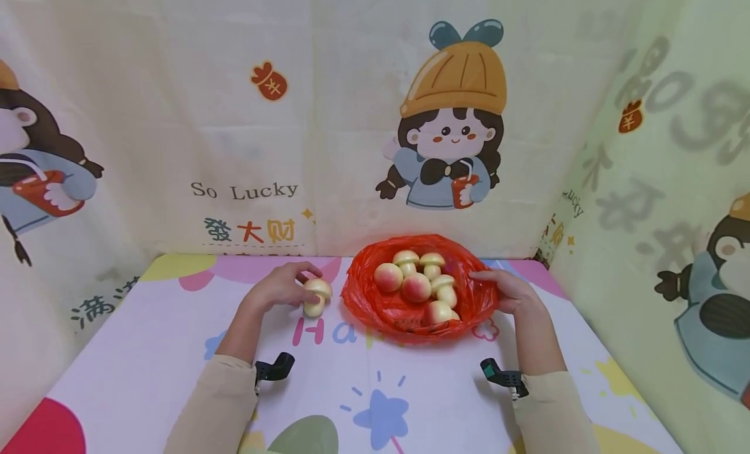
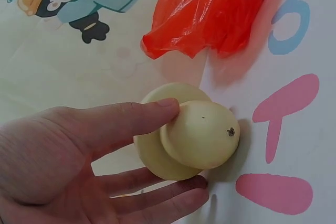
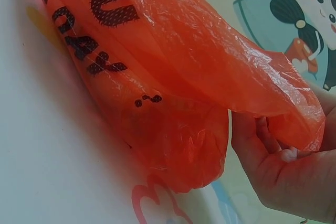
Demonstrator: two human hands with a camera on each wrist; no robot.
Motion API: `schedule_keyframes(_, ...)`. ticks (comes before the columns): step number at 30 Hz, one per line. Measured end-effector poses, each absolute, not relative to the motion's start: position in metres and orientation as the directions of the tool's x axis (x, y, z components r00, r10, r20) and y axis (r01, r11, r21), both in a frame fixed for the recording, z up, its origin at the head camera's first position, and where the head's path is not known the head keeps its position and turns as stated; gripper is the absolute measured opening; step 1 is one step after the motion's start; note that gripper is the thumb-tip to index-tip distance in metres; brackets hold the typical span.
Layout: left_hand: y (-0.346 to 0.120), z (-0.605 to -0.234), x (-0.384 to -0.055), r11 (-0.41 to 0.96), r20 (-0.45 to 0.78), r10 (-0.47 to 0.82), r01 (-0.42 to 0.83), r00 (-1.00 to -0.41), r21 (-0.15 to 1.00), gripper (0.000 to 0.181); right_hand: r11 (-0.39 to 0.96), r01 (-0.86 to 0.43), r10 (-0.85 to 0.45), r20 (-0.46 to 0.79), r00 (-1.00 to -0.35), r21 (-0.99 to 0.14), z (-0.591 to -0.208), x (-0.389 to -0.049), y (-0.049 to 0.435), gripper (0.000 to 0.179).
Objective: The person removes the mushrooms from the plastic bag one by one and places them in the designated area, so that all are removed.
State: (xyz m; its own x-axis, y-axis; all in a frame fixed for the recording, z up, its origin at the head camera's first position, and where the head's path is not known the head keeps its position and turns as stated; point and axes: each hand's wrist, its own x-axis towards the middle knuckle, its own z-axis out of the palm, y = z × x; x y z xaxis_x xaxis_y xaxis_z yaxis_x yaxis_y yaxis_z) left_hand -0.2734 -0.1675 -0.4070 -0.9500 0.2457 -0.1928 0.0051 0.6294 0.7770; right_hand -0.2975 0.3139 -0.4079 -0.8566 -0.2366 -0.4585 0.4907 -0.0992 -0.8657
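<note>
My left hand pinches a cream toy mushroom at the table's left-centre. In the left wrist view the thumb lies across the mushroom where cap and stem meet, with fingers behind the cap. To its right a red plastic bag sits with its mouth spread wide. Inside are several toy mushrooms and pinkish toy peaches. My right hand grips the bag's right rim. In the right wrist view a fold of the bag partly hides those fingers.
The table has a white cover with coloured prints. Printed cloth hangs right behind the table and on both sides. The bag stands near the table's back edge. Each wrist wears a black camera mount.
</note>
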Motion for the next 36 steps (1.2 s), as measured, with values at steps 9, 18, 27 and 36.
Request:
schedule_keyframes(9, -0.1729, -0.4060, -0.2749, 0.637, -0.190, 0.253, 0.016, -0.949, 0.771, 0.058, -0.098, 0.499, -0.228, -0.469, -0.853, -0.861, -0.4084, -0.2996, 0.3140, 0.040)
schedule_keyframes(18, -0.1745, -0.4047, -0.2771, 0.643, -0.191, 0.252, 0.017, -0.949, 0.766, 0.059, -0.088, 0.503, -0.200, -0.480, -0.854, -0.860, -0.4074, -0.3035, 0.3129, 0.040)
schedule_keyframes(27, -0.1754, -0.4046, -0.2761, 0.648, -0.204, 0.267, 0.018, -0.942, 0.761, 0.063, -0.096, 0.522, -0.199, -0.497, -0.844, -0.848, -0.4088, -0.3022, 0.3131, 0.042)
schedule_keyframes(36, -0.1770, -0.4006, -0.2752, 0.702, -0.182, 0.233, 0.036, -0.955, 0.711, 0.067, -0.104, 0.522, -0.222, -0.491, -0.842, -0.847, -0.4082, -0.3009, 0.3141, 0.042)
